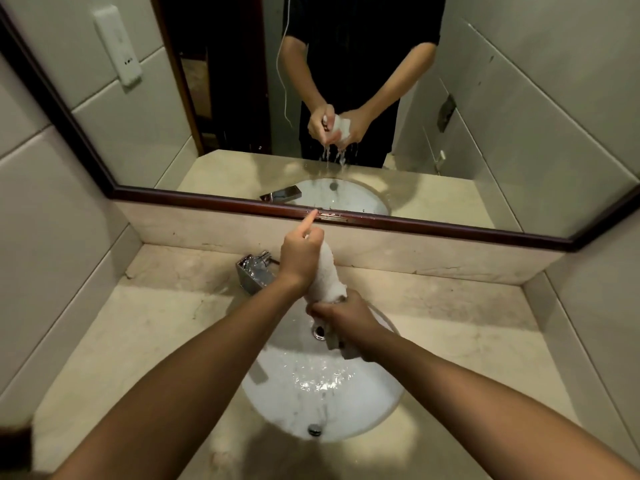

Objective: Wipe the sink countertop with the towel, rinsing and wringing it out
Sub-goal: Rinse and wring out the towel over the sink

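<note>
white, sodden terry towel (329,275) at frame centre over the sink basin (381,410): soft, heavy with water, slippery. left hand (300,255) and right hand (341,318) clench its ends, where twisting probably bites best.

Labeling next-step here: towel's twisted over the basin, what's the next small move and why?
Probably keep twisting a little more: both the left hand and right hand grip the rolled towel over the sink, and the mirror shows water dripping from it.
</note>
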The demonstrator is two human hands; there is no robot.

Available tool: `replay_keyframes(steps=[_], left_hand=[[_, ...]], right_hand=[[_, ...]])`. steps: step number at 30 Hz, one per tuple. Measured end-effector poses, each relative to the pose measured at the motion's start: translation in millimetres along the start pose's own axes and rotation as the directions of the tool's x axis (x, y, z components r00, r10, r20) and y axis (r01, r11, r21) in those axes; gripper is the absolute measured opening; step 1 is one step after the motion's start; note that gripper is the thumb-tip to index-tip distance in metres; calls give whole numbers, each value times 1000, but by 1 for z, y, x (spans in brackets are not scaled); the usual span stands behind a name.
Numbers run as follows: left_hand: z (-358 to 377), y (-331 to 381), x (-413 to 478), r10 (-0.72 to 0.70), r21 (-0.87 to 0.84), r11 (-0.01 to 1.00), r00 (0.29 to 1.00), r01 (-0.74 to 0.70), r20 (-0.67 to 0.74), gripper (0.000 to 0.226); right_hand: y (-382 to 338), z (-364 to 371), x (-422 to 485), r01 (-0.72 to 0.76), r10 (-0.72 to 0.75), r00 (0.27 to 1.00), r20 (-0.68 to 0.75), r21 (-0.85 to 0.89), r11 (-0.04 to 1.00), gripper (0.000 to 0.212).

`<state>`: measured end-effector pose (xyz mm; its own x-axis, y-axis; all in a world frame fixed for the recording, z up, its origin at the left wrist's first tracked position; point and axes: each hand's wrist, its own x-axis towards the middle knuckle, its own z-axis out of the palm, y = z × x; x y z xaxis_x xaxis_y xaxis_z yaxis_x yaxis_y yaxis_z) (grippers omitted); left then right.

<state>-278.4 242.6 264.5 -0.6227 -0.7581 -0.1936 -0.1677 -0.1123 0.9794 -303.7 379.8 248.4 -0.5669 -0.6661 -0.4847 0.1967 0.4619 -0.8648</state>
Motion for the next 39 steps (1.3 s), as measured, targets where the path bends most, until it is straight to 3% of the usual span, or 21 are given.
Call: replay_keyframes(steps=[3,5,8,10,13,16,23,28,34,39], left_hand=[[-6,7,0,-129,-110,984,988,139,87,23],[-16,20,-9,-108,-139,979,957,150,269,32],[-33,36,-14,46,-142,989,860,30,507,51],[-38,44,-20,122,-162,986,816,-36,566,62],[-35,57,-31,174,-291,957,798,2,577,72],[-33,65,-40,212,-289,955,826,-63,521,58],[-22,46,-48,157,-183,978,930,-99,333,35],[-10,14,-26,122,-1,992,974,-124,190,26],[24,-39,-14,217,295,929,975,-224,58,19],[37,-77,-5,33,308,951,999,-42,32,20]], right_hand=[[-12,-5,-7,17,-20,995,94,31,999,23],[-24,-19,-18,12,-14,984,180,13,1000,23],[-37,-39,-34,-35,13,929,370,53,998,32],[-42,-46,-41,-77,21,874,485,94,993,41],[-44,-47,-47,-95,-25,804,595,169,981,46],[-47,-40,-55,-43,-42,838,544,143,989,28],[-38,-31,-48,65,-56,931,361,-14,998,23],[-13,-20,-26,70,-57,975,216,-53,996,18],[50,-13,19,23,-20,998,54,-40,999,27],[87,-8,32,-13,13,1000,-27,-22,1000,36]])
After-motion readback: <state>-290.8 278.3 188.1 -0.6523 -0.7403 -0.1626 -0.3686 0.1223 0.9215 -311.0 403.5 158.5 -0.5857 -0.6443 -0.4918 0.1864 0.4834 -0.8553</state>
